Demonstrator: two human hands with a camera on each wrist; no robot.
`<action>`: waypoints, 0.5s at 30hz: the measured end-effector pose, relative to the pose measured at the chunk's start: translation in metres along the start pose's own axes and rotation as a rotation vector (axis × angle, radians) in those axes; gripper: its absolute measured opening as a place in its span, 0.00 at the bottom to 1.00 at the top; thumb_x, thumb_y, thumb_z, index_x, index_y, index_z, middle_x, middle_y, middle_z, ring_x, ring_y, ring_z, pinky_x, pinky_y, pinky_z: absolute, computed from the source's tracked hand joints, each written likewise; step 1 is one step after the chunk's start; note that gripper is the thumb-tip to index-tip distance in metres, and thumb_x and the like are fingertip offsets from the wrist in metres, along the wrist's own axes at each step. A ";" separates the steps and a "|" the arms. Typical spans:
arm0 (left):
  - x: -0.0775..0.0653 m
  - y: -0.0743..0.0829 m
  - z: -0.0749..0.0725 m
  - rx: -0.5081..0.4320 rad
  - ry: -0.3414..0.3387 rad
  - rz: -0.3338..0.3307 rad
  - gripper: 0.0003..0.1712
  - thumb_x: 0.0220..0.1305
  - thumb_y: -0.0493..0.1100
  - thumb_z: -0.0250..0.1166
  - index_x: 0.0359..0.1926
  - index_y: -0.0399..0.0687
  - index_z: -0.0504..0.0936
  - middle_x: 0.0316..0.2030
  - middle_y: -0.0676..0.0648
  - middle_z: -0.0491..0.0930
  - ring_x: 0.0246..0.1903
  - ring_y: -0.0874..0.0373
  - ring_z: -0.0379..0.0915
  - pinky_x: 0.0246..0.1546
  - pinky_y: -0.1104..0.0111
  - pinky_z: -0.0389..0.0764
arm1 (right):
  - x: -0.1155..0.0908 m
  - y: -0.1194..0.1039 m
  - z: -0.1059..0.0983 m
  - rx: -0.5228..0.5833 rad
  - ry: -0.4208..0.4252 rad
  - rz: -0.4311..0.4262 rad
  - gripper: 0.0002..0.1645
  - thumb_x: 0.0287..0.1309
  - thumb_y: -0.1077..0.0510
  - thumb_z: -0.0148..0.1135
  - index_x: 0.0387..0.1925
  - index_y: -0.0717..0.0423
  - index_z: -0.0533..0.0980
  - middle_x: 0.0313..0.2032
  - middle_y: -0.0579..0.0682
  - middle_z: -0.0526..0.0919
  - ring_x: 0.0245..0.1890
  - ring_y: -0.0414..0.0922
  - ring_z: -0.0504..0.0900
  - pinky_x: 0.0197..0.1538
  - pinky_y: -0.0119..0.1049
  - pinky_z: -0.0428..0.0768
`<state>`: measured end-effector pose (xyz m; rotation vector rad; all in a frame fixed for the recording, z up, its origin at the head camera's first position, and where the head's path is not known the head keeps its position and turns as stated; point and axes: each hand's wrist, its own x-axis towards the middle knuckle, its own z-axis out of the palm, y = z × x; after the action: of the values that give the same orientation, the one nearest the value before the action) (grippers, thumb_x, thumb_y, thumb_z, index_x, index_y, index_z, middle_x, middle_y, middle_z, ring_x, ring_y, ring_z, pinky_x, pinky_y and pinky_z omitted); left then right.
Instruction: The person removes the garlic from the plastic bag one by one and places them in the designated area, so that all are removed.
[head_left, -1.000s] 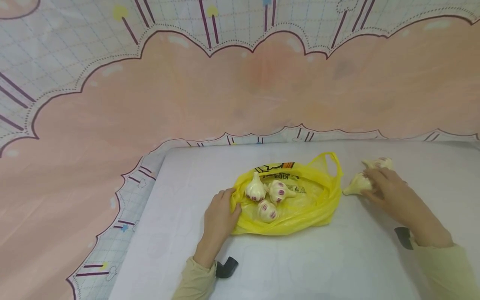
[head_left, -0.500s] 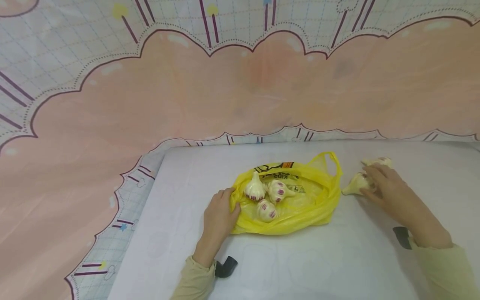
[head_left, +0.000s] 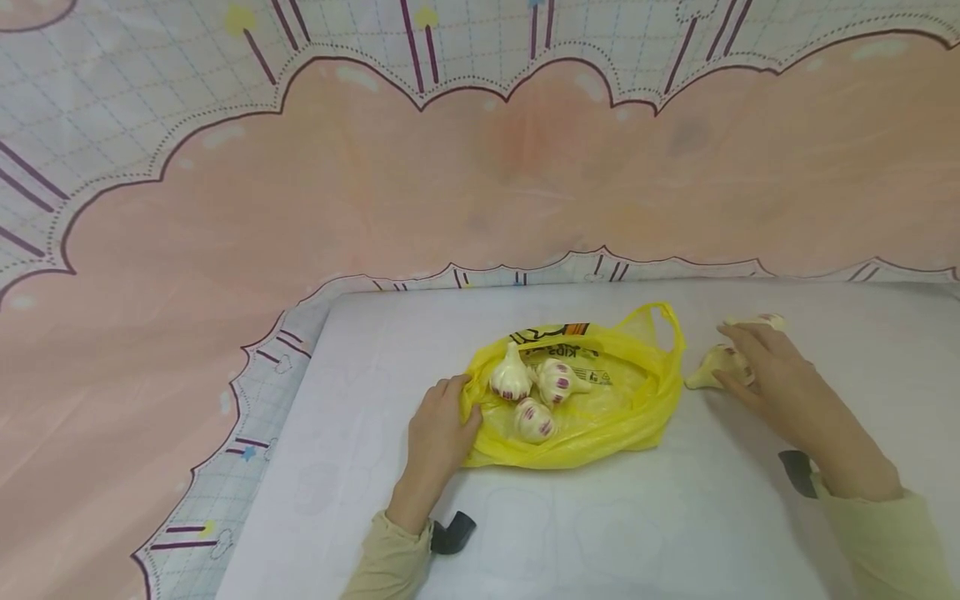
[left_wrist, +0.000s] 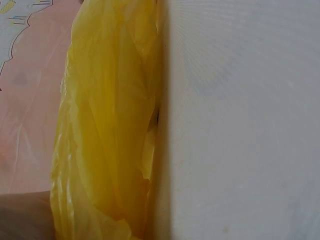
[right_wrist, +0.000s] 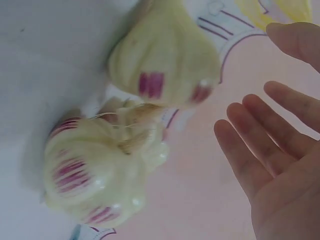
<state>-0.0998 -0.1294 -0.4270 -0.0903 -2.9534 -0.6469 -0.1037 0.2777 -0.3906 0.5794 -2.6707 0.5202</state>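
Observation:
My left hand (head_left: 437, 429) pinches the left rim of a yellow plastic bag (head_left: 630, 433), thumb inside and fingers outside. The bag lies with its mouth spread, and its yellow film (left_wrist: 100, 125) fills much of the left wrist view. Inside are three garlic bulbs, one upright (head_left: 512, 379), another on its side (head_left: 557, 383) and a third in front (head_left: 535, 421). Right of the bag, my right hand (head_left: 783, 387) hovers over two more bulbs, a nearer one (head_left: 703, 372) and a farther one (head_left: 771, 320). The right wrist view shows its fingers (right_wrist: 250, 140) spread, apart from both bulbs.
Under everything is a white table (head_left: 337, 375). A pink and white patterned cloth (head_left: 480, 183) rises behind it and hangs along the left side. Black pieces (head_left: 453, 533) project at both wrists. One bag handle loop (head_left: 667, 312) stands up at the back right.
My right hand's fingers and thumb have spread apart, with more of the nearer garlic bulb showing between them. The left hand and the bag keep their places.

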 end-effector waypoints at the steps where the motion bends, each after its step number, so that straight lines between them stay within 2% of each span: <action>1: 0.000 0.000 0.000 0.000 0.000 0.000 0.24 0.64 0.45 0.65 0.60 0.42 0.77 0.53 0.41 0.80 0.53 0.45 0.77 0.49 0.52 0.81 | 0.000 -0.002 -0.001 0.000 -0.003 0.003 0.41 0.44 0.67 0.75 0.62 0.66 0.68 0.55 0.67 0.72 0.54 0.64 0.71 0.48 0.66 0.76; 8: 0.000 -0.001 0.000 0.001 0.007 0.004 0.24 0.64 0.45 0.65 0.59 0.42 0.77 0.52 0.41 0.80 0.52 0.45 0.77 0.48 0.52 0.81 | 0.004 -0.016 -0.009 0.009 -0.055 0.050 0.38 0.53 0.62 0.72 0.64 0.63 0.67 0.59 0.65 0.71 0.58 0.64 0.69 0.48 0.70 0.74; 15: -0.001 -0.001 0.001 0.002 0.008 0.006 0.24 0.64 0.45 0.65 0.59 0.42 0.77 0.52 0.41 0.80 0.52 0.45 0.77 0.49 0.52 0.81 | 0.006 -0.027 -0.010 0.008 -0.033 0.007 0.41 0.48 0.64 0.74 0.64 0.62 0.67 0.59 0.67 0.71 0.58 0.65 0.70 0.53 0.66 0.73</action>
<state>-0.0994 -0.1302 -0.4287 -0.0957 -2.9451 -0.6426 -0.0936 0.2571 -0.3718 0.5867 -2.7040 0.5285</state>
